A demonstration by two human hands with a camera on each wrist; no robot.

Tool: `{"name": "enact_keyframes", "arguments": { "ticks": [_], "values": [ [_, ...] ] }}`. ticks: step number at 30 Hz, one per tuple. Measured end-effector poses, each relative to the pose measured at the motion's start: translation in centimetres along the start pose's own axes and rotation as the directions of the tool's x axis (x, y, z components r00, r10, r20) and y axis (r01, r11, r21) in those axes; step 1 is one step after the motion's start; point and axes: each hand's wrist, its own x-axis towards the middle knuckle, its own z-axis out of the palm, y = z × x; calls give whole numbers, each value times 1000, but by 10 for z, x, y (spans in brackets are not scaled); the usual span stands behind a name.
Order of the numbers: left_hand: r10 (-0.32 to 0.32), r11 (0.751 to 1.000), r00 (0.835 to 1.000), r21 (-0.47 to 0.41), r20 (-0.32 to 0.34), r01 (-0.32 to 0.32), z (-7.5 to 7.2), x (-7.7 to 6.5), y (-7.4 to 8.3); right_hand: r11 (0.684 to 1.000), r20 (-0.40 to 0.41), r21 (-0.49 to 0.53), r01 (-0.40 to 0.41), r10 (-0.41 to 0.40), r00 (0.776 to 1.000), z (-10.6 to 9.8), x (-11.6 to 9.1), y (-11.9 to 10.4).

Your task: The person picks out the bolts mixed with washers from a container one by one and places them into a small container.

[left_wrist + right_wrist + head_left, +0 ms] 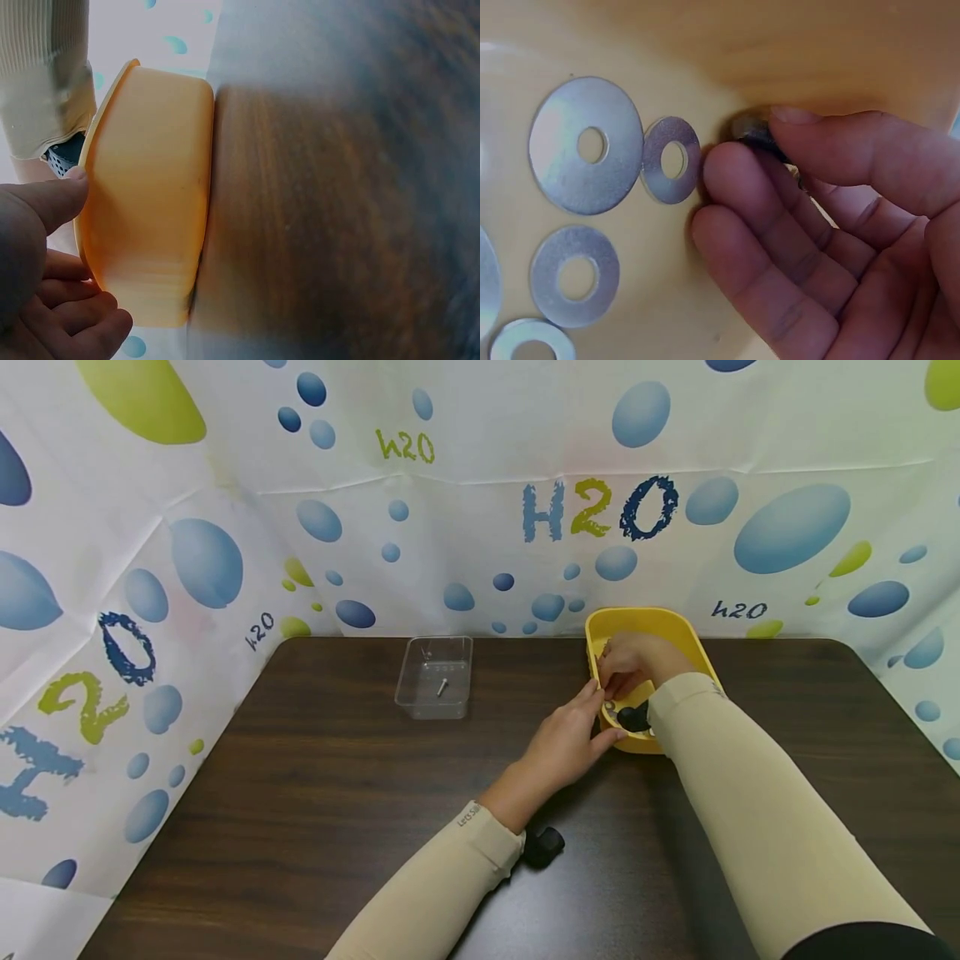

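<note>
My left hand point(564, 742) holds the near left corner of a yellow plastic bin point(639, 745), thumb and fingers against its rim. In the left wrist view the bin's outer wall point(150, 172) stands upright on the tabletop. My right hand point(637, 658) reaches down inside the bin. Its thumb and fingertips pinch a small dark metal piece point(751, 129), mostly hidden by the fingers. Flat metal washers of different sizes lie on the bin floor beside those fingers, among them a large washer point(559, 157) and a smaller washer point(654, 174).
A clear plastic box point(423, 700) stands to the left on the dark wooden table point(315, 793), with a small bolt point(442, 687) inside. Behind the table hangs a white curtain point(465, 510) with blue and green drops. A black wrist camera point(544, 848) sticks out from the left sleeve.
</note>
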Motion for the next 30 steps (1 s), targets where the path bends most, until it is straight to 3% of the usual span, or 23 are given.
{"name": "enact_keyframes", "arguments": {
  "ticks": [8, 19, 30],
  "values": [
    [-1, 1000, 1000, 6, -4, 1, -1, -1, 1, 998, -3, 61, 0, 0, 1000, 0, -2, 2],
    [-8, 1000, 1000, -7, 11, 8, -2, -2, 2, 997, 8, 43, 65, -65, 998, 0, -2, 14],
    [-35, 999, 999, 9, 12, 35, -3, -1, 3, 976, -161, 60, 210, -198, 967, -15, -3, 33]
  ]
}}
